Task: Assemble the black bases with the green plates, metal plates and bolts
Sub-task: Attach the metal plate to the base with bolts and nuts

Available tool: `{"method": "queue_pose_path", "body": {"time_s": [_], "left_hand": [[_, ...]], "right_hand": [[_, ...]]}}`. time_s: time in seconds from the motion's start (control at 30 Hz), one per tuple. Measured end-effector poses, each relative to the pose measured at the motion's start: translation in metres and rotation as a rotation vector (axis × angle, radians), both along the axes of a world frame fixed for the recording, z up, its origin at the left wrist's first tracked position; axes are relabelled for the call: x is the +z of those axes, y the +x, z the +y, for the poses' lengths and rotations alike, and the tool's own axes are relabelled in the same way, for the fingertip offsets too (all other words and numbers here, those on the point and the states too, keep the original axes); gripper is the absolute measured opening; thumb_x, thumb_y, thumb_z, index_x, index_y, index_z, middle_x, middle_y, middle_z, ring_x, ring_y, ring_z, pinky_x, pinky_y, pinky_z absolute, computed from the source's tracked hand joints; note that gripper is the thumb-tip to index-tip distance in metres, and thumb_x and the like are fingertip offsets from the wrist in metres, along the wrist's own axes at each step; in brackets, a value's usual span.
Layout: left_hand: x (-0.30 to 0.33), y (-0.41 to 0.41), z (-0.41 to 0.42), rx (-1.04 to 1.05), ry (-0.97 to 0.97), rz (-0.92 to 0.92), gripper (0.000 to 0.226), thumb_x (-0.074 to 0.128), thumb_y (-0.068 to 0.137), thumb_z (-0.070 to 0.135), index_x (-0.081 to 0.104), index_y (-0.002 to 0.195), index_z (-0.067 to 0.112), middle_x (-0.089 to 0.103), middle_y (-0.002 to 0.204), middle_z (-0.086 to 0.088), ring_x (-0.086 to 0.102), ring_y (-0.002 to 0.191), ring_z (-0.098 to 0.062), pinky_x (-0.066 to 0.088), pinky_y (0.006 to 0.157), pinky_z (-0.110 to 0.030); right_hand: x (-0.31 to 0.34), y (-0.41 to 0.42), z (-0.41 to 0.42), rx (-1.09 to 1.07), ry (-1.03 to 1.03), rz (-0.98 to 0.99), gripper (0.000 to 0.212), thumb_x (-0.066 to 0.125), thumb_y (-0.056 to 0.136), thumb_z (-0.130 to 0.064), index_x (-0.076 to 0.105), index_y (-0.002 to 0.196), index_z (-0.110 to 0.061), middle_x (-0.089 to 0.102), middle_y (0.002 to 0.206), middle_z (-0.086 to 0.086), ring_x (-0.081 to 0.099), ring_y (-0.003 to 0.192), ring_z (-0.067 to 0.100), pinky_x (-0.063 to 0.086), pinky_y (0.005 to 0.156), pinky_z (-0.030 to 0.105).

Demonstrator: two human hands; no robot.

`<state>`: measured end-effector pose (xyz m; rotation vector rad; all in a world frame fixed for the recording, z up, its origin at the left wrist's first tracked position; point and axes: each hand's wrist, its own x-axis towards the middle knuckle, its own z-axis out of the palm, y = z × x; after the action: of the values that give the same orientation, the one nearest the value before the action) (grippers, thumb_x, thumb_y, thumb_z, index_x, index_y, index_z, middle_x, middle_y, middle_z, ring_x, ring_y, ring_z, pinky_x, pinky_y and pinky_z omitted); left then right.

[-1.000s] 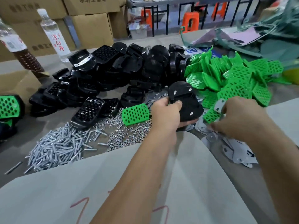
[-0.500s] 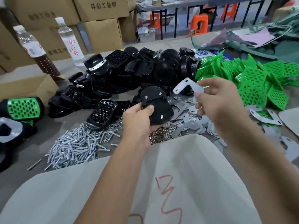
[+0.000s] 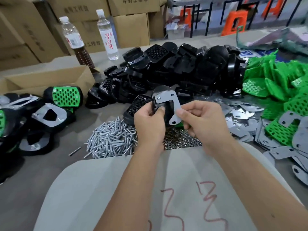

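Note:
My left hand (image 3: 149, 125) grips a black base (image 3: 160, 91) held up in the middle of the view, thumb on its face. A grey metal plate (image 3: 168, 101) lies against that base, and my right hand (image 3: 204, 121) pinches the plate's lower end. Behind them is a heap of black bases (image 3: 183, 64). Green plates (image 3: 280, 80) are piled at the right. Loose metal plates (image 3: 246, 114) spread right of my hands. Bolts (image 3: 110, 139) lie in a pile at the lower left of my hands, with nuts (image 3: 181, 140) under them.
Several assembled pieces with green plates (image 3: 65, 97) and metal plates (image 3: 50, 114) sit at the left beside an open cardboard box (image 3: 46, 79). Two bottles (image 3: 108, 34) stand at the back before stacked cartons. A grey sheet (image 3: 116, 189) covers the near table.
My right hand picked a metal plate from the pile at the right, carried it left and set it against the black base in my left hand. The view shifted left.

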<state>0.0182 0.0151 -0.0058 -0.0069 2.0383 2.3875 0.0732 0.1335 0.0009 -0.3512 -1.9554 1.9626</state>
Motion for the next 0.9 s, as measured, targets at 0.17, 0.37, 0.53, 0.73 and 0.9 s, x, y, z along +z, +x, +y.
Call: {"method": "queue_pose_path", "body": {"time_s": [0.17,0.37,0.53,0.73,0.9], "left_hand": [[-0.003,0.0,-0.001,-0.001,-0.003,0.033,0.033,0.061,0.096,0.001,0.08,0.084,0.025,0.08,0.09,-0.003,0.076,0.096,-0.034,0.061,0.091,-0.058],[-0.003,0.0,-0.001,-0.01,0.019,0.033,0.034,0.06,0.096,-0.002,0.079,0.086,0.024,0.081,0.09,-0.002,0.077,0.094,-0.031,0.063,0.084,-0.048],[-0.002,0.0,-0.003,-0.05,0.032,0.035,0.026,0.061,0.096,-0.002,0.075,0.098,0.02,0.078,0.094,-0.003,0.073,0.091,-0.026,0.058,0.081,-0.051],[0.001,0.0,-0.005,-0.117,0.038,0.07,0.028,0.061,0.093,-0.009,0.069,0.102,0.017,0.076,0.097,-0.003,0.07,0.091,-0.02,0.058,0.083,-0.044],[0.004,0.001,-0.006,-0.17,0.068,0.076,0.025,0.062,0.092,-0.008,0.064,0.108,0.01,0.072,0.098,-0.007,0.065,0.088,-0.022,0.052,0.077,-0.042]], "right_hand": [[-0.004,-0.004,0.002,-0.05,0.07,-0.087,0.021,0.079,0.092,-0.019,0.072,0.073,-0.013,0.067,0.057,0.001,0.044,0.039,0.004,0.033,0.042,0.015],[0.004,-0.002,0.004,0.057,0.071,-0.197,0.037,0.074,0.096,-0.022,0.06,0.064,-0.011,0.054,0.048,-0.003,0.031,0.035,0.009,0.025,0.037,0.017],[0.012,0.003,0.008,0.171,0.029,-0.229,0.047,0.072,0.098,-0.021,0.052,0.057,-0.012,0.044,0.047,-0.002,0.024,0.039,0.013,0.019,0.04,0.021],[0.015,0.007,0.01,0.207,-0.009,-0.214,0.046,0.073,0.098,-0.021,0.053,0.058,-0.01,0.042,0.052,0.005,0.022,0.043,0.014,0.016,0.042,0.022],[0.017,0.011,0.009,0.207,-0.039,-0.199,0.049,0.074,0.096,-0.023,0.053,0.053,-0.014,0.044,0.048,0.001,0.023,0.041,0.013,0.017,0.041,0.021]]}}
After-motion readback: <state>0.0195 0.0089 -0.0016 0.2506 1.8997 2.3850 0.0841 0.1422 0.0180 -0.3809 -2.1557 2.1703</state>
